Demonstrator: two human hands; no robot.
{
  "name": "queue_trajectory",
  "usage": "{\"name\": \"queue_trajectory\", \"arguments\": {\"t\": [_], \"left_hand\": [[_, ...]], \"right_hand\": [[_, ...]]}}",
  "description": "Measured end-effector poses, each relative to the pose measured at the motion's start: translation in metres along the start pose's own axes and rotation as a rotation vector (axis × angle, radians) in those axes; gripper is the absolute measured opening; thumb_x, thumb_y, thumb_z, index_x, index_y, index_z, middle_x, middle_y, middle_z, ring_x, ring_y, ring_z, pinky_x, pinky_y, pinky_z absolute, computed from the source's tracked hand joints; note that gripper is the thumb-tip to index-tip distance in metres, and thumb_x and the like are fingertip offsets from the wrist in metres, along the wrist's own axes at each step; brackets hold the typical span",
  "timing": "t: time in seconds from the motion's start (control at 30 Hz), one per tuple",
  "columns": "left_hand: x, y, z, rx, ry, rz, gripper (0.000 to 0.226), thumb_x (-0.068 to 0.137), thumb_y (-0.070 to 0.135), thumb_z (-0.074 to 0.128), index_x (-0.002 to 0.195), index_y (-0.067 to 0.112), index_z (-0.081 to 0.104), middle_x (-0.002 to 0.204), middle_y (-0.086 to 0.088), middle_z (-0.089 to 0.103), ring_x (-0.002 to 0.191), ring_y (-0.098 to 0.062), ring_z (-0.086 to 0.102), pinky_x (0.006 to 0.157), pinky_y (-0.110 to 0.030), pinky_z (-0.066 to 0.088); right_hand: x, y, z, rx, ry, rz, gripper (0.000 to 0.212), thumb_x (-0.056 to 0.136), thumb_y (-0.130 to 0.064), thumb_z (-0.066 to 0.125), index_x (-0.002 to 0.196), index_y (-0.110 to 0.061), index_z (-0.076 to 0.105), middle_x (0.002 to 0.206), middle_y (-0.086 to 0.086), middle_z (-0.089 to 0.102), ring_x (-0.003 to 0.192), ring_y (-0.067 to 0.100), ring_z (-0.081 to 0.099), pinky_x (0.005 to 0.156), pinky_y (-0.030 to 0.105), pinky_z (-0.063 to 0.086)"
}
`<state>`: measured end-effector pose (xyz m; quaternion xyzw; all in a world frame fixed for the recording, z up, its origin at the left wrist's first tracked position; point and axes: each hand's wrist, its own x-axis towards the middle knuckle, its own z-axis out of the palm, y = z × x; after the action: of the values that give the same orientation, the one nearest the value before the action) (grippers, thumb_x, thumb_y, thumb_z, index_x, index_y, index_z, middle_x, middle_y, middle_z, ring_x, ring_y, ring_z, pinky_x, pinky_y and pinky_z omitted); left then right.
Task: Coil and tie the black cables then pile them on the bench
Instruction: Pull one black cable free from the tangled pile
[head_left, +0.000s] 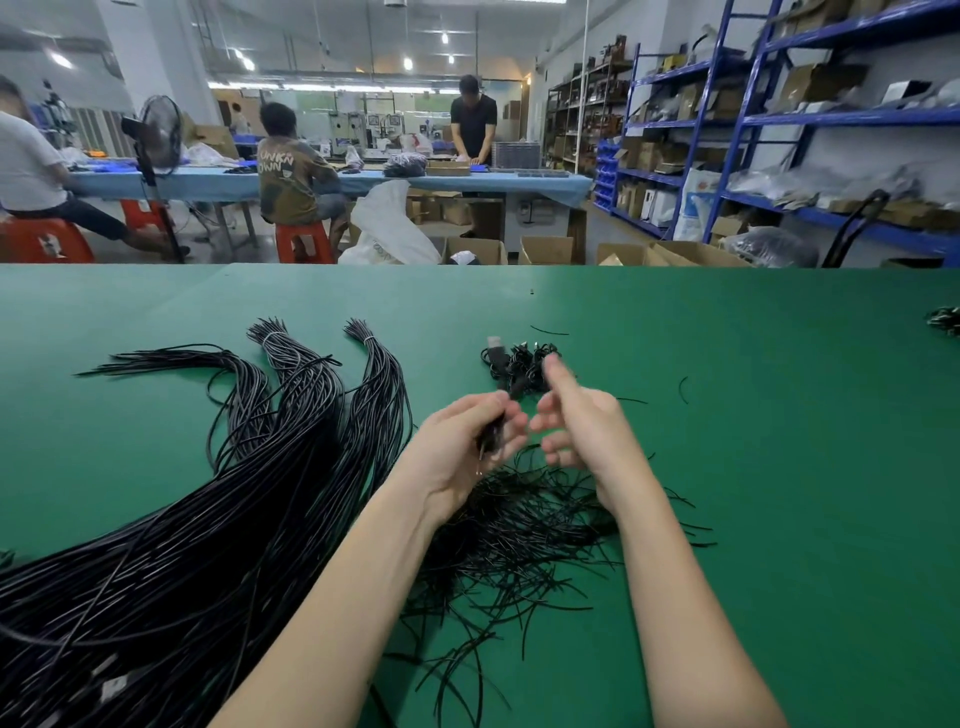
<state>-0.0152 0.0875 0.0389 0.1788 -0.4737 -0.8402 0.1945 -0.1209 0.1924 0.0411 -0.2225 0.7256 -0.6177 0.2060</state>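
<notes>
My left hand (467, 441) grips a small coiled black cable (492, 435) above the green bench (779, 467). My right hand (576, 415) hovers just right of it, blurred, fingers loosely spread and holding nothing that I can make out. Just beyond the hands lies a small pile of coiled, tied cables (519, 364) with a USB plug showing. A large sheaf of long black cables (208, 519) fans across the left side of the bench, some bundles bound near their far ends. Beneath my forearms lies a heap of short black twist ties (519, 530).
Stray ties (684, 388) lie on the bench to the right, and another dark bundle (945, 319) sits at the far right edge. Beyond the bench are cardboard boxes (545, 250), people at a blue table (322, 182), a standing fan (156, 140) and blue shelving (753, 119).
</notes>
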Motion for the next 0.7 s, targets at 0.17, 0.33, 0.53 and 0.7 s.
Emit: {"name": "queue_trajectory", "arguments": {"t": [0.17, 0.33, 0.53, 0.7], "left_hand": [[0.009, -0.003, -0.006, -0.222, 0.137, 0.106, 0.006, 0.096, 0.009, 0.061, 0.093, 0.006, 0.066, 0.077, -0.004, 0.071, 0.061, -0.01, 0.066, 0.058, -0.021, 0.057], [0.01, -0.004, -0.004, -0.268, 0.142, 0.102, 0.006, 0.095, 0.014, 0.064, 0.099, 0.009, 0.064, 0.076, -0.002, 0.069, 0.071, -0.014, 0.064, 0.047, -0.021, 0.053], [0.01, -0.004, -0.007, -0.338, 0.167, 0.099, 0.004, 0.095, 0.008, 0.063, 0.098, 0.006, 0.064, 0.075, -0.002, 0.073, 0.067, -0.011, 0.064, 0.059, -0.024, 0.058], [0.008, -0.005, -0.002, -0.38, 0.17, 0.072, 0.004, 0.094, 0.007, 0.064, 0.097, 0.004, 0.065, 0.075, -0.004, 0.074, 0.066, -0.011, 0.063, 0.063, -0.025, 0.06]], "right_hand": [[-0.011, -0.001, 0.006, -0.136, -0.401, 0.046, 0.038, 0.093, -0.047, 0.07, 0.085, -0.011, 0.079, 0.084, 0.007, 0.08, 0.053, 0.007, 0.062, 0.049, 0.017, 0.048], [-0.015, -0.003, 0.021, -0.106, -0.423, -0.042, 0.02, 0.09, -0.026, 0.078, 0.077, -0.012, 0.078, 0.077, 0.004, 0.077, 0.053, 0.004, 0.06, 0.047, 0.015, 0.045], [-0.016, -0.007, 0.021, -0.072, -0.444, -0.022, 0.018, 0.089, -0.012, 0.078, 0.071, -0.011, 0.077, 0.066, 0.002, 0.07, 0.051, 0.001, 0.056, 0.048, 0.012, 0.044], [-0.016, -0.01, 0.011, -0.067, -0.528, -0.022, 0.027, 0.089, -0.005, 0.076, 0.064, -0.013, 0.076, 0.065, 0.007, 0.069, 0.05, 0.004, 0.054, 0.049, 0.013, 0.046]]}}
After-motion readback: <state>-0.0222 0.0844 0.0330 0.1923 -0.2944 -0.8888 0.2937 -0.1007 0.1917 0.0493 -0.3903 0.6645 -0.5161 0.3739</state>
